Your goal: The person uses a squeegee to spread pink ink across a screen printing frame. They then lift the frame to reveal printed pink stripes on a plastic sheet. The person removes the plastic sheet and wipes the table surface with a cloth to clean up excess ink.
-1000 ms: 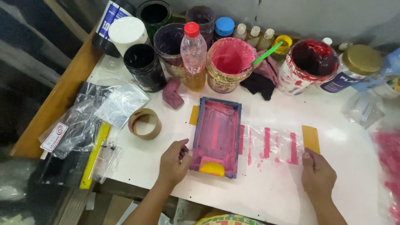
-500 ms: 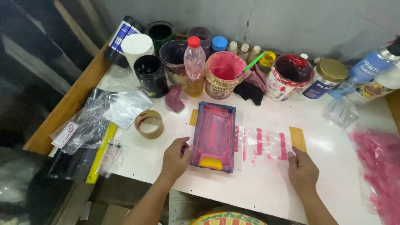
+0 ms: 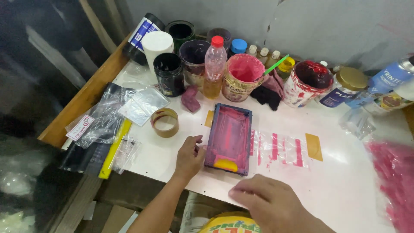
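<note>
White table (image 3: 345, 190), jars crowding its far edge; left hand (image 3: 189, 156) open against pink-stained frame (image 3: 228, 138), right hand (image 3: 269, 203) open, empty, near edge.

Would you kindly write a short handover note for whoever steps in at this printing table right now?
Left hand: open, fingers resting against the left edge of the pink-stained rectangular printing frame.
Right hand: open, holding nothing, at the near table edge in front of the frame.
The frame lies flat on the white table, a yellow squeegee inside its near end.
Done: clear plastic sheet right of the frame carries pink printed bars.
Left: frame not lifted.
</note>
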